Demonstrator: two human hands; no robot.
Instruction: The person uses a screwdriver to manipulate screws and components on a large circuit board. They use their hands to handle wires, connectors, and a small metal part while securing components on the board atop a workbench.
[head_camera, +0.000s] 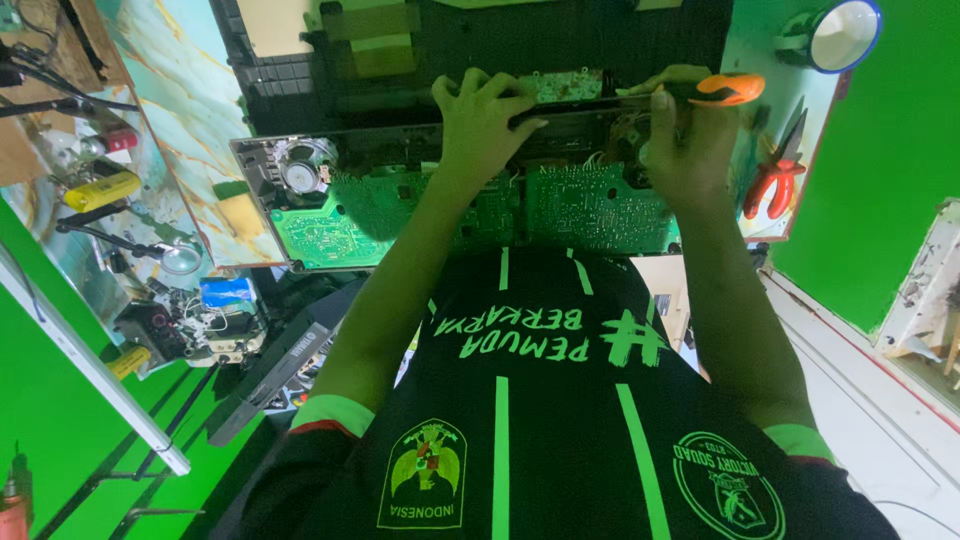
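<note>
An opened electronic device lies on the bench, with green circuit boards (590, 205) exposed and a small round speaker (305, 170) at its left end. My left hand (485, 115) rests fingers-down on a dark narrow bar (590, 105) that runs across the top of the boards. My right hand (690, 135) is closed on an orange-handled tool (730, 88) at the right end of that bar. My forearms reach out from my black and green shirt over the boards.
Red-handled pliers (775, 180) lie right of the device, and a white mug with a blue rim (840, 35) stands beyond them. On the left are a yellow cylinder (100, 190), a magnifying glass (180, 260) and loose wired parts (215, 325).
</note>
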